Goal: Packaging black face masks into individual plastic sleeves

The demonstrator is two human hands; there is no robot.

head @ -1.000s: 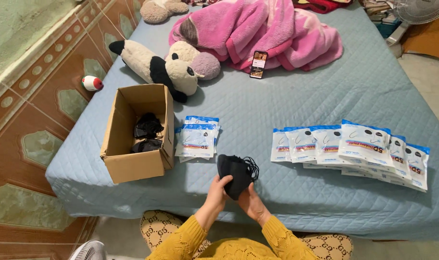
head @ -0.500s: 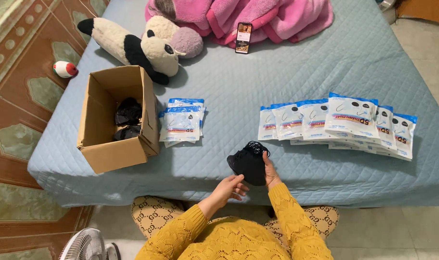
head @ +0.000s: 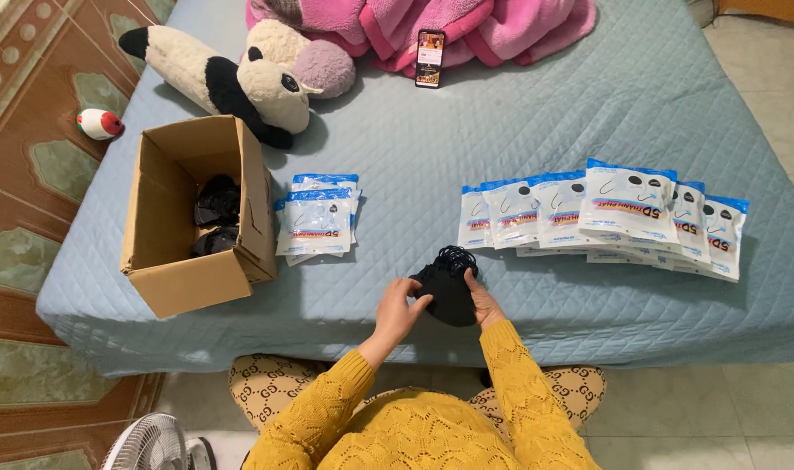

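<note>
My left hand (head: 399, 312) and my right hand (head: 483, 301) both grip a stack of black face masks (head: 447, 285) with looped ear cords, held over the front part of the blue quilted bed (head: 536, 130). To the right lies an overlapping row of several white-and-blue mask packets (head: 606, 213). A small pile of the same packets (head: 317, 223) lies to the left, beside an open cardboard box (head: 175, 278) that holds more black masks (head: 216, 213). My sleeves are yellow knit.
A black-and-white plush toy (head: 231, 78) lies behind the box. A phone (head: 429, 58) rests against pink blankets (head: 466, 26) at the back. A small red-and-white toy (head: 99, 124) sits on the patterned floor at left; a fan (head: 153, 444) stands at bottom left.
My left hand has come back onto the black masks, so both hands now hold them. The view has shifted slightly to the right and down.
</note>
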